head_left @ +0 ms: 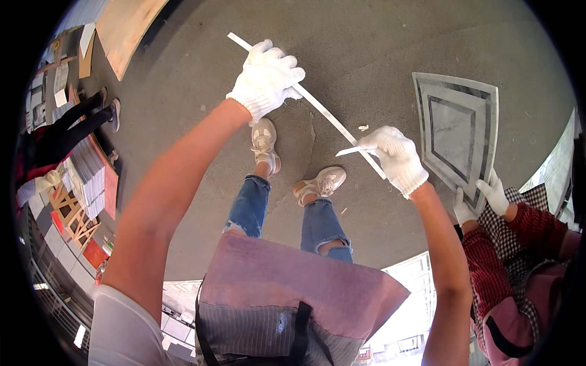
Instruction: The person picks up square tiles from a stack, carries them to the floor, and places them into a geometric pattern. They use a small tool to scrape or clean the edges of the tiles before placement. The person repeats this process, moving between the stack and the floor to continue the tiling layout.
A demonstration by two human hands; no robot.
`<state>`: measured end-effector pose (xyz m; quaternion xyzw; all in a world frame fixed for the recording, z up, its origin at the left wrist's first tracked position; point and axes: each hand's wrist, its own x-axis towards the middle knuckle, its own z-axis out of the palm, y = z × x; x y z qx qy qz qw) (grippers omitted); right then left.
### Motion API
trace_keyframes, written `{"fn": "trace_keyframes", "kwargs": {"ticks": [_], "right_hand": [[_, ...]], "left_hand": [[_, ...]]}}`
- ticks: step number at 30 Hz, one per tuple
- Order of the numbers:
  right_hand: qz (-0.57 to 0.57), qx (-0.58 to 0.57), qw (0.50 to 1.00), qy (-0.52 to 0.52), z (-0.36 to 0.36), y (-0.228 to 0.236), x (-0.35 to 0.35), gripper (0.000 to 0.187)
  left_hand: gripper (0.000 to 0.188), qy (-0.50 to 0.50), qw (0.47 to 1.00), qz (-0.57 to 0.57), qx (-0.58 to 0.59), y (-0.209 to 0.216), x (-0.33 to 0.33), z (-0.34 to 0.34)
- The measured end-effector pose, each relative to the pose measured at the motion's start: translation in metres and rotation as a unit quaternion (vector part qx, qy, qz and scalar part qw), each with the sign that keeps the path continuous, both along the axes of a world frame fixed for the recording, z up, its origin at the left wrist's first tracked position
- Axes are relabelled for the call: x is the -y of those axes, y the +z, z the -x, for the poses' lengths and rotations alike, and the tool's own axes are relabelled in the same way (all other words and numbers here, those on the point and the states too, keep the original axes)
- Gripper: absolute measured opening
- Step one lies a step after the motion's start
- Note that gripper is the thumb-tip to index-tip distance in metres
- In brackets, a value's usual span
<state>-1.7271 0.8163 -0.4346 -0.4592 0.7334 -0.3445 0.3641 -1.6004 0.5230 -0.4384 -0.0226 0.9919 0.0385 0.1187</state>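
Strip, white, long and narrow (326,116), slants above the grey floor (183,79) in front of us, from upper left down toward the right. Our left hand (265,76), in a white knitted glove, is closed around it near its upper end, which pokes out beyond the fingers. Our right hand (394,157), gloved likewise, is near its lower end, fingers curled in on a short pale piece (347,150) that crosses the strip and points left; the glove hides the join, so we cannot tell whether that piece is separate. A small white scrap (363,128) lies on the floor just beside the right fingertips. Below the strip we see our beige shoes (264,145), ripped blue jeans (247,204) and mauve apron (293,262). At our right, a co-worker's gloved hands (495,192) touch the near end of a flat panel (453,131) with nested grey borders. Well off to our left, a person in dark trousers (67,129) is near a stack of thin sheets (88,177).
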Motion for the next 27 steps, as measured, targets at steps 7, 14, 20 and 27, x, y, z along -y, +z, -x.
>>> {"fn": "trace_keyframes", "kwargs": {"ticks": [7, 14, 20, 27], "right_hand": [[0.028, 0.007, 1.000, 0.011, -0.015, -0.026, 0.029, 0.022], [0.004, -0.026, 1.000, 0.003, -0.018, -0.036, -0.037, 0.026], [0.034, -0.026, 0.999, 0.007, -0.015, -0.030, -0.013, 0.023], [0.032, 0.015, 0.998, -0.045, -0.010, -0.030, -0.050, 0.016]], "left_hand": [[0.023, -0.034, 0.996, 0.018, -0.085, -0.027, -0.006, -0.010], [0.024, -0.020, 0.999, 0.024, -0.045, -0.034, -0.016, -0.014], [0.026, -0.023, 0.999, 0.024, -0.034, -0.032, -0.015, -0.007], [0.025, -0.038, 0.995, -0.002, -0.088, -0.031, -0.014, -0.005]]}}
